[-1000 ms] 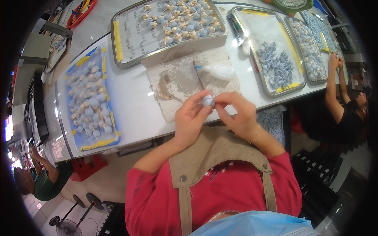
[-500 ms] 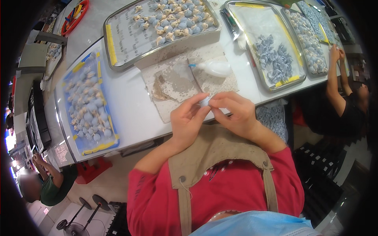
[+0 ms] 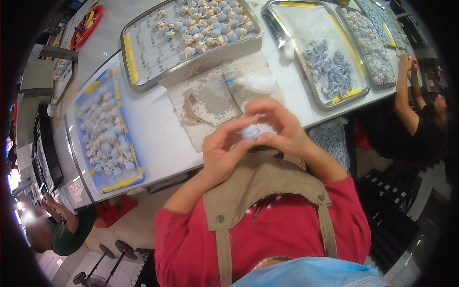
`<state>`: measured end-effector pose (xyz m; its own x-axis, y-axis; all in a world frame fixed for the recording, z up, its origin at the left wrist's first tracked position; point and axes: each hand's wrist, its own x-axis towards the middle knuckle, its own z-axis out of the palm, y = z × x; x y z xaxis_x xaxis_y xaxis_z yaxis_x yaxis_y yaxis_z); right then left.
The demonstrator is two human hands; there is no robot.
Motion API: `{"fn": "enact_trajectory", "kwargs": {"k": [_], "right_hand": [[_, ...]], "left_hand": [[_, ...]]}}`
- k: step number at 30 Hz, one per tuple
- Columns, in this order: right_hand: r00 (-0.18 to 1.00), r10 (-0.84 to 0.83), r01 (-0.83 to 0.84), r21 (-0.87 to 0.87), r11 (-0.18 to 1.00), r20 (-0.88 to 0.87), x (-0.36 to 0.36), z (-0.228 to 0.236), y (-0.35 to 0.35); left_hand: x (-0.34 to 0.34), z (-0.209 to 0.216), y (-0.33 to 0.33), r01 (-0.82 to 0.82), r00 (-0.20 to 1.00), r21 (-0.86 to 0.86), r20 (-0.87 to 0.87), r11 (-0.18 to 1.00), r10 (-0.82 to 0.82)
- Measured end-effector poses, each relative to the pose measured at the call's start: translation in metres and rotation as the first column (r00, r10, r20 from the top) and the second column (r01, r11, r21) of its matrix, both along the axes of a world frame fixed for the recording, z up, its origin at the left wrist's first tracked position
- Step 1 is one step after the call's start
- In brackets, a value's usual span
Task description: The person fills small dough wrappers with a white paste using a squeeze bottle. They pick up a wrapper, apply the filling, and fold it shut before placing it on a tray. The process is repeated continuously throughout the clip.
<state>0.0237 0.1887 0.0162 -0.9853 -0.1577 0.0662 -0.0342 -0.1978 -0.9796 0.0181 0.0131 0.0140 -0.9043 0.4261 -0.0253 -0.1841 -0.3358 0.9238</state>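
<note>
We pinch the roundish blue-grey piece [image 3: 249, 132] in our left hand [image 3: 222, 149]; our right hand [image 3: 287, 133], fingers parted, sits just right of it, thumb perhaps touching.

Your left hand [image 3: 224, 149] pinches a small pale-blue piece [image 3: 249, 132] near your tan apron [image 3: 267, 179]. Your right hand [image 3: 284, 126] sets its thumb against the piece, fingers arched above, slightly blurred. On the white counter [image 3: 150, 115] ahead: a stained board [image 3: 203, 100] with a white blue-tipped bottle [image 3: 262, 84] lying on it. Blue tray [image 3: 103, 178], your left: blue and cream pieces. Far metal tray [image 3: 149, 50]: similar pieces, grouped toward its right. Right-hand metal tray [image 3: 306, 26]: loose blue-grey curled pieces.
</note>
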Motion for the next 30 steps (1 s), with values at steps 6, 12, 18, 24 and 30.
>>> {"fn": "enact_trajectory", "kwargs": {"k": [6,12,18,24,30], "right_hand": [[0.954,0.268,-0.249,-0.142,0.958,0.134,0.001,0.002,0.0],[0.971,0.239,-0.239,0.1,0.966,0.005,0.003,0.007,0.003],[0.971,0.231,-0.227,0.07,0.971,-0.056,0.003,0.004,0.003],[0.976,0.213,-0.21,0.059,0.976,-0.035,0.004,0.002,-0.002],[0.971,0.237,-0.227,-0.163,0.96,0.04,0.009,0.0,-0.009]], "left_hand": [[0.002,-0.006,-0.006,0.073,0.997,0.022,-0.024,0.997,-0.073],[0.002,-0.006,-0.012,0.092,0.967,-0.099,-0.23,0.991,-0.112],[-0.002,-0.003,-0.013,0.12,0.953,-0.118,-0.265,0.986,-0.148],[0.0,0.0,-0.018,0.089,0.964,-0.226,-0.226,0.97,-0.141],[0.002,0.006,-0.017,0.125,0.991,-0.094,-0.04,0.988,-0.129]]}}
